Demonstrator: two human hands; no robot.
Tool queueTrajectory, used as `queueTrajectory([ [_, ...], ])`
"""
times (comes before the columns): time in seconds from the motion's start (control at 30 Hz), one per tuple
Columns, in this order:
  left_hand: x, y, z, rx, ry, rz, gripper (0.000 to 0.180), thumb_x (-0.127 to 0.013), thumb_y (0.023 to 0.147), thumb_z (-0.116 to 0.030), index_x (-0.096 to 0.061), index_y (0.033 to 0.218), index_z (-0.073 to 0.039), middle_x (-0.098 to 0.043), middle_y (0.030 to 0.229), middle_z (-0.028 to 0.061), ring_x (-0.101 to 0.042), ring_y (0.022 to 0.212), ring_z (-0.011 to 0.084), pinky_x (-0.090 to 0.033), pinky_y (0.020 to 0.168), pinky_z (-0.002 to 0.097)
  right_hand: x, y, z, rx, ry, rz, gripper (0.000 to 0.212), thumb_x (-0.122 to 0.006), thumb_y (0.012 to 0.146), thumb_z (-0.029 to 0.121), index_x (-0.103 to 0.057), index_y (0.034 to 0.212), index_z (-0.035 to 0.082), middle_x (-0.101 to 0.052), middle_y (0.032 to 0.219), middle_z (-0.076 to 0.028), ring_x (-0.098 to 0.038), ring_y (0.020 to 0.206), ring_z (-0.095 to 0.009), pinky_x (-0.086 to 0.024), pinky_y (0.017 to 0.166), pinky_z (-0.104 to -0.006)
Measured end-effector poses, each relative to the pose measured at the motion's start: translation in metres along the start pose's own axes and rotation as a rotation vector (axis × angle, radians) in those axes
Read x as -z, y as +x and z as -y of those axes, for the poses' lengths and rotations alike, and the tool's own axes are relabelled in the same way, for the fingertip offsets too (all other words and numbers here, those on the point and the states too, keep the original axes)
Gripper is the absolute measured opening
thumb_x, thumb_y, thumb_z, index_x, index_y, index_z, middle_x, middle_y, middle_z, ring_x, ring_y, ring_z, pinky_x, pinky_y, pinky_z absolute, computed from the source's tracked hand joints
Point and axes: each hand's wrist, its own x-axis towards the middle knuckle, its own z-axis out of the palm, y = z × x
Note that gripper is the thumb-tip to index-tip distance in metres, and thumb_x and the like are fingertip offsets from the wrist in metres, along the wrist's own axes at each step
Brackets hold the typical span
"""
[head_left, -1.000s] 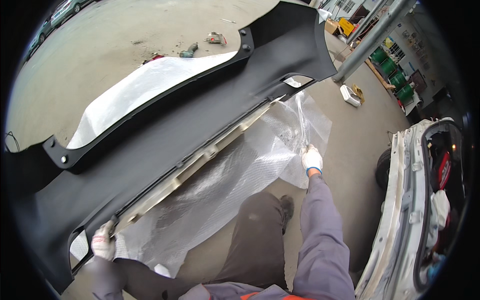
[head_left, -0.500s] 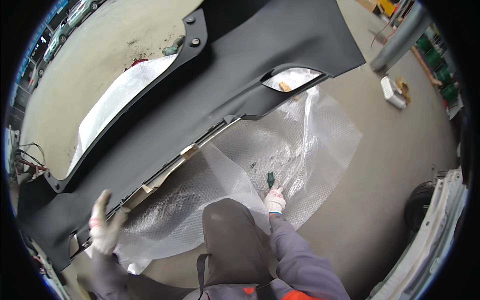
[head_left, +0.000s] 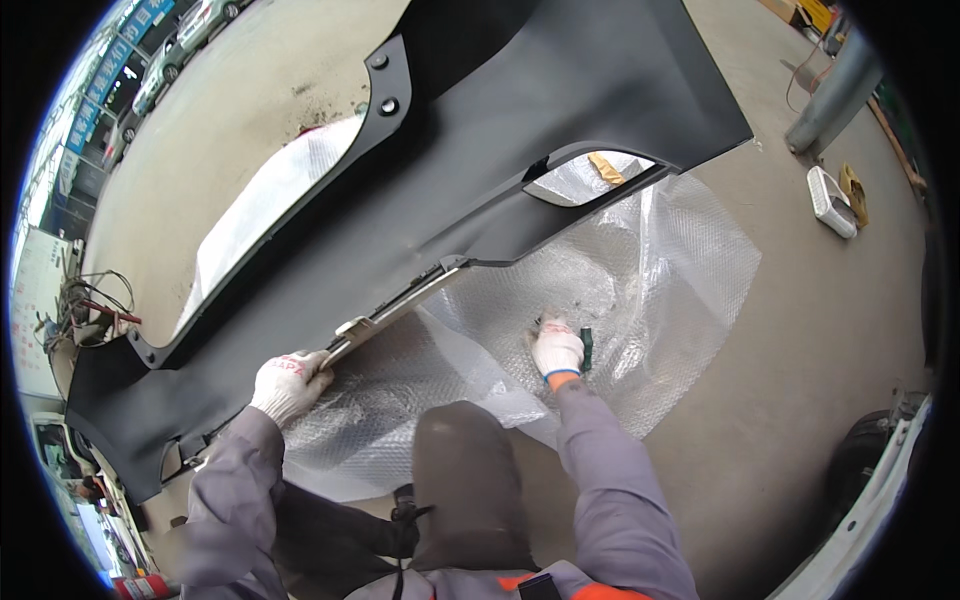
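A large dark grey car bumper cover (head_left: 330, 250) stretches diagonally in front of me. My left hand (head_left: 290, 385), in a white knit glove, grips its near edge where a thin cream strip (head_left: 410, 298) runs along it. Lower down on bubble wrap (head_left: 700, 260), my gloved right hand (head_left: 557, 347) is closed, fingertips drawn together at a small dark piece too hidden to name. Just right of that hand lies a dark green cylindrical handle (head_left: 587, 348), apart from the fingers.
A white plastic basket (head_left: 830, 203) and a yellow container (head_left: 855, 194) stand on the floor at right, below a grey post (head_left: 838, 98). A tan piece (head_left: 606, 168) shows through the bumper's opening. Tangled cables (head_left: 100, 295) are at far left; a tyre (head_left: 860, 455) lies lower right.
My left hand has gone from open in the air to gripping the bumper's near edge. The right hand has moved from the green handle to the small dark pieces left of it.
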Motion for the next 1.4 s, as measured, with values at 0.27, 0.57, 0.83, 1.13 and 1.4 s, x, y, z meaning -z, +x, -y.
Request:
queueTrajectory([
  [0.27,0.029,0.013,0.016,0.022,-0.13,0.304,0.052,-0.071,0.09,-0.04,-0.068,0.136,-0.015,-0.075,0.116,0.016,-0.071,0.11,0.0339,-0.055,0.094,0.0421,-0.008,0.018,0.016,-0.148,0.185,0.083,0.031,-0.052,0.103,0.019,-0.07,0.124,0.006,-0.072,0.124,-0.022,-0.073,0.112,-0.038,-0.059,0.092,-0.0458],
  [0.57,0.099,-0.003,-0.075,-0.073,-1.042,-0.039,0.031,-0.067,0.096,-0.009,-0.069,0.125,0.005,-0.074,0.116,0.0187,-0.071,0.108,0.0221,-0.059,0.093,0.0333,0.189,-0.066,0.052,0.161,1.353,-0.062,0.054,-0.062,0.101,-0.001,-0.047,0.152,0.008,-0.072,0.121,-0.01,-0.066,0.11,-0.013,-0.054,0.094,-0.0274],
  [0.83,0.021,0.072,-0.151,-0.187,-1.672,0.5,0.048,-0.055,0.109,-0.046,-0.065,0.118,0.0,-0.073,0.1,0.0075,-0.068,0.086,0.0136,-0.058,0.078,0.0316,0.263,-0.113,0.12,0.599,0.573,-0.184,0.08,-0.062,0.093,-0.001,-0.029,0.165,0.008,-0.072,0.13,-0.014,-0.076,0.098,-0.025,-0.059,0.087,-0.0334],
  [1.13,0.022,0.085,-0.145,-0.362,-1.323,0.398,0.04,-0.052,0.109,-0.036,-0.071,0.113,-0.001,-0.074,0.091,0.0107,-0.071,0.083,0.0185,-0.057,0.075,0.0345,0.279,-0.123,0.128,0.475,0.049,-0.064,0.051,-0.074,0.084,0.027,-0.064,0.132,0.01,-0.072,0.099,-0.012,-0.072,0.079,-0.032,-0.059,0.068,-0.0431],
  [1.4,0.009,0.089,-0.147,-0.448,-1.324,0.349,0.041,-0.052,0.108,-0.034,-0.072,0.111,0.001,-0.073,0.093,0.0178,-0.073,0.087,0.0296,-0.056,0.078,0.0394,0.273,-0.117,0.143,0.323,0.159,-0.242,0.012,-0.073,0.078,0.02,-0.068,0.082,0.009,-0.066,0.073,-0.012,-0.067,0.064,-0.036,-0.054,0.058,-0.0464],
])
